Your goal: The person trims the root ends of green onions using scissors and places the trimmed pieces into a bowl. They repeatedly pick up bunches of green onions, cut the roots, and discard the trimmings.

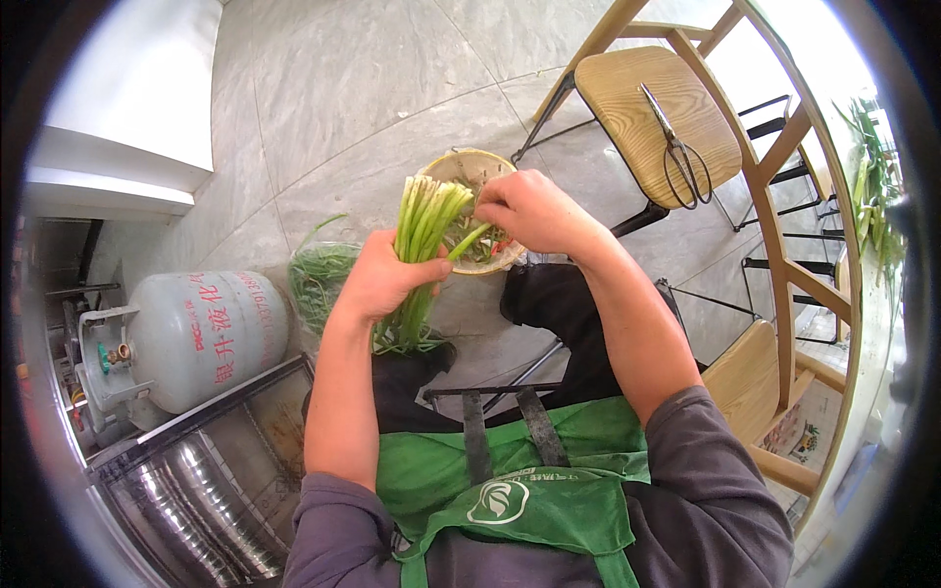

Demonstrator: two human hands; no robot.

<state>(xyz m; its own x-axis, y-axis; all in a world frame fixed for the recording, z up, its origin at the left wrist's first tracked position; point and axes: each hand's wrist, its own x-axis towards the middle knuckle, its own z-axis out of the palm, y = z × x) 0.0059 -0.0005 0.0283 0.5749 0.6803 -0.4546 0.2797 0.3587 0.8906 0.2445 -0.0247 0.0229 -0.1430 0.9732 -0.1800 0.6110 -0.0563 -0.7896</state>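
Note:
My left hand (378, 275) grips a thick bunch of green vegetable stalks (428, 224), perhaps scallions. Their pale ends point up and away from me, and the leafy ends hang below my fist toward my lap. One single stalk (468, 242) slants out of the bunch to the right. Its tip meets the thumb and fingers of my right hand (542, 212), which pinch it above a round waste bin (450, 156). Inside the bin lie plant trimmings (481, 252) and some red scraps, partly hidden by my hands and the bunch.
Long-bladed scissors (673, 143) rest on a wooden stool (606, 92) at the right. A clear bag of leafy greens (317, 283) sits on the floor left of the bin. A grey gas cylinder (206, 331) stands farther left. More green stalks (870, 209) lie at the far right.

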